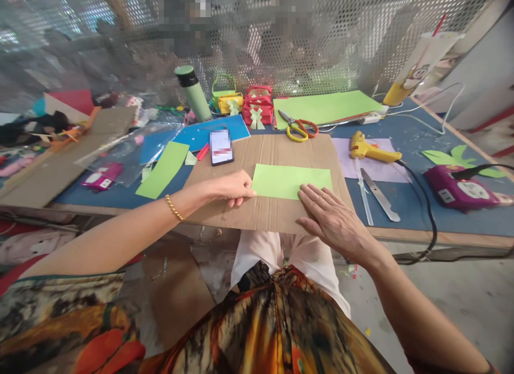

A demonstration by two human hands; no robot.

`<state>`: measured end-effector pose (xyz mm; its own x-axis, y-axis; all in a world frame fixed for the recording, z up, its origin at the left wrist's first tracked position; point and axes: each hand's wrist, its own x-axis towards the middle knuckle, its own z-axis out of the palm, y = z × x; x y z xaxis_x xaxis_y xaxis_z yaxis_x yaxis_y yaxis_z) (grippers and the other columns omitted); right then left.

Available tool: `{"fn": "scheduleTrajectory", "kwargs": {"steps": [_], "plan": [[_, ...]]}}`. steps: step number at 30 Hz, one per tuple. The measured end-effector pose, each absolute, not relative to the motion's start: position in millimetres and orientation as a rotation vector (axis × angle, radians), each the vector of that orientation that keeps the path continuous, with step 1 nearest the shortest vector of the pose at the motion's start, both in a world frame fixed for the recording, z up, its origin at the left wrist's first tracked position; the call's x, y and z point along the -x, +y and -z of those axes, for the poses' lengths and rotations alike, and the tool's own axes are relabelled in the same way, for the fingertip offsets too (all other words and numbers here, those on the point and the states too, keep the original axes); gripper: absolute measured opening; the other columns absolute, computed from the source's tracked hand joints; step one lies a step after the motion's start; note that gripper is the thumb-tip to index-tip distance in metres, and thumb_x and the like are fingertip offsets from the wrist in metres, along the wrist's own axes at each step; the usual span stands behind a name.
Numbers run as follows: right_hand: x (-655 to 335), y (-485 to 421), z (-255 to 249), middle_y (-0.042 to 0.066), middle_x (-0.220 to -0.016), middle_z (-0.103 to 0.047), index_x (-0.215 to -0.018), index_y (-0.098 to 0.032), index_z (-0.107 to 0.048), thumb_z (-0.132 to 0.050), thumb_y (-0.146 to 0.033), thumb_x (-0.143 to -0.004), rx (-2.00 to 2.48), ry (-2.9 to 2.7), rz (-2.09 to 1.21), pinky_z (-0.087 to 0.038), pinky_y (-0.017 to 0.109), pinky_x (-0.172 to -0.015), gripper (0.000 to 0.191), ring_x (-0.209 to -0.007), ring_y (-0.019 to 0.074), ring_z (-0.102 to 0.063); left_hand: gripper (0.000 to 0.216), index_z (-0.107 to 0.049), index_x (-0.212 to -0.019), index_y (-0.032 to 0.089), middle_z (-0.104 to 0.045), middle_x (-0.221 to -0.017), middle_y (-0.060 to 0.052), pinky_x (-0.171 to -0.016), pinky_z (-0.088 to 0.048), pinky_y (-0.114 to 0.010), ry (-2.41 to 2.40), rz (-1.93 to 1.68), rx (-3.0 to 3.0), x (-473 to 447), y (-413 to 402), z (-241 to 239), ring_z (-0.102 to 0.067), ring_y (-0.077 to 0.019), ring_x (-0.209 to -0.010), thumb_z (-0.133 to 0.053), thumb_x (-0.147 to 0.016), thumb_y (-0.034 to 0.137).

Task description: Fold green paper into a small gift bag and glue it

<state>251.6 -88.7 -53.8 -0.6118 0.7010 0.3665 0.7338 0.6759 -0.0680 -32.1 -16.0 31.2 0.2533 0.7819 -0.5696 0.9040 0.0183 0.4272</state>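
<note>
A rectangular sheet of light green paper (291, 180) lies flat on a brown cardboard sheet (265, 216) in front of me. My left hand (236, 189) is at the paper's lower left corner, fingers curled and thumb and fingertips closed on its edge. Across the lower right part of the same paper rests my right hand (331, 218), palm down with fingers stretched out. Another green paper piece (164, 170) lies to the left of the cardboard. Behind my left hand is a phone (221, 147) with a lit screen.
Scissors (299, 128) lie at the cardboard's back edge. Right of it are a yellow glue gun (373, 148), a knife blade (379, 194) and a purple power box (458, 186). A green bottle (193, 94), small red paper bags (257, 106) and a drink cup (417, 68) stand behind.
</note>
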Motion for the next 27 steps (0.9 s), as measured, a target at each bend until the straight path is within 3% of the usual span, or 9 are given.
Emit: {"fn": "scheduleTrajectory", "kwargs": {"steps": [6,9,11,13,15,17,21,27], "plan": [[-252,-88,54,0.022,-0.161,-0.045,-0.155,-0.006,-0.048,-0.036,-0.051,-0.108,1.128,-2.524,0.052,-0.038,0.06,-0.123,0.066,-0.152,0.0334,-0.041,0.031,-0.048,-0.061,0.02,-0.063,-0.05,0.002,-0.045,-0.031,-0.022,1.61,0.236,-1.741,55,-16,-37,-0.051,-0.0077,-0.039,-0.066,-0.086,0.029],[-253,-88,56,0.02,-0.162,-0.044,-0.159,-0.011,-0.043,-0.038,-0.051,-0.108,1.119,-2.512,0.023,-0.037,0.061,-0.123,0.065,-0.153,0.0326,-0.039,0.027,-0.054,-0.066,0.02,-0.067,-0.056,-0.001,-0.05,-0.037,-0.024,1.755,0.222,-1.836,59,-20,-45,-0.058,-0.0115,-0.047,-0.064,-0.088,0.031],[-253,-88,56,0.02,-0.162,-0.045,-0.159,-0.011,-0.043,-0.038,-0.052,-0.108,1.114,-2.508,0.029,-0.037,0.061,-0.123,0.066,-0.153,0.0326,-0.04,0.021,-0.062,-0.078,0.018,-0.075,-0.077,-0.008,-0.066,-0.049,-0.029,1.888,0.059,-2.111,53,-27,-44,-0.07,-0.0184,-0.069,-0.06,-0.093,0.033],[-253,-88,56,0.021,-0.161,-0.046,-0.157,-0.009,-0.046,-0.037,-0.052,-0.108,1.121,-2.509,0.046,-0.038,0.06,-0.123,0.066,-0.153,0.033,-0.041,0.027,-0.07,-0.103,0.014,-0.076,-0.117,-0.017,-0.095,-0.052,-0.039,1.8,-0.227,-2.505,39,-38,-34,-0.07,-0.0269,-0.11,-0.055,-0.099,0.036],[-252,-89,55,0.023,-0.16,-0.047,-0.154,-0.005,-0.048,-0.036,-0.052,-0.108,1.133,-2.514,0.065,-0.038,0.059,-0.123,0.067,-0.152,0.0333,-0.042,0.052,-0.063,-0.134,0.011,-0.055,-0.154,-0.02,-0.118,-0.04,-0.046,1.392,-0.312,-2.772,22,-53,-17,-0.05,-0.0308,-0.144,-0.051,-0.103,0.052],[-251,-89,53,0.023,-0.159,-0.048,-0.152,-0.003,-0.05,-0.036,-0.051,-0.108,1.139,-2.523,0.078,-0.039,0.057,-0.123,0.067,-0.151,0.0326,-0.043,0.079,-0.049,-0.152,0.011,-0.042,-0.165,-0.019,-0.127,-0.028,-0.048,1.053,-0.205,-2.894,8,-67,4,-0.032,-0.0306,-0.157,-0.041,-0.1,0.07],[-248,-89,49,0.022,-0.158,-0.049,-0.152,-0.003,-0.05,-0.035,-0.052,-0.108,1.155,-2.538,0.083,-0.039,0.054,-0.124,0.068,-0.152,0.0306,-0.042,0.102,-0.03,-0.162,0.006,-0.027,-0.171,-0.02,-0.131,-0.018,-0.05,0.998,-0.104,-2.921,1,-82,32,-0.021,-0.0318,-0.161,-0.022,-0.094,0.082],[-261,-90,45,0.019,-0.159,-0.05,-0.155,-0.01,-0.048,-0.04,-0.052,-0.107,1.189,-2.535,0.041,-0.04,0.056,-0.123,0.064,-0.151,0.0301,-0.043,0.103,-0.03,-0.162,0.007,-0.03,-0.17,-0.019,-0.13,-0.022,-0.052,1.03,-0.15,-2.996,6,-81,38,-0.024,-0.0333,-0.16,-0.029,-0.093,0.083]]}}
